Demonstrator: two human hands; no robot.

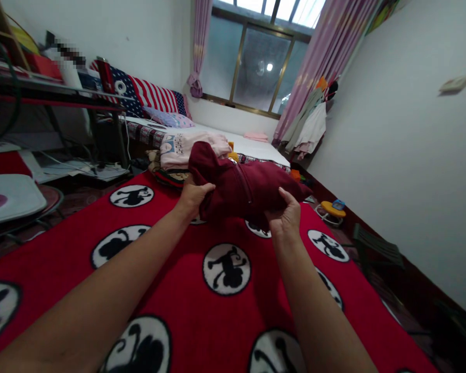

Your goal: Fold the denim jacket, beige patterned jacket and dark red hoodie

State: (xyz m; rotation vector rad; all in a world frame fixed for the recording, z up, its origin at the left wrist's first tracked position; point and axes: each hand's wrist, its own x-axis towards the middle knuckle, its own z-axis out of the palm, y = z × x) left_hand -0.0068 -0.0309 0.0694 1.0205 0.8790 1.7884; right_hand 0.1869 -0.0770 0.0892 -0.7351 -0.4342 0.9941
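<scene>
A folded maroon garment with a zipper [252, 186] is held up in front of me, above the red blanket [194, 321] with its round white monkey patches. At the garment's left end, my left hand [196, 196] grips it with the thumb on top and the fingers hidden underneath. My right hand [285, 215] grips the lower right part, thumb on the cloth and fingers beneath. Just behind the garment, a pink folded garment with printed letters [178, 153] lies on a pile of folded cloth at the blanket's far edge.
Beyond stands a bed with a white sheet [217, 133] against the window wall. A desk [62, 88] and a white chair [11, 199] are on the left. To the right are a yellow stool [333, 209] and a dark folding stool [376, 246]; clothes [312, 129] hang near the curtain.
</scene>
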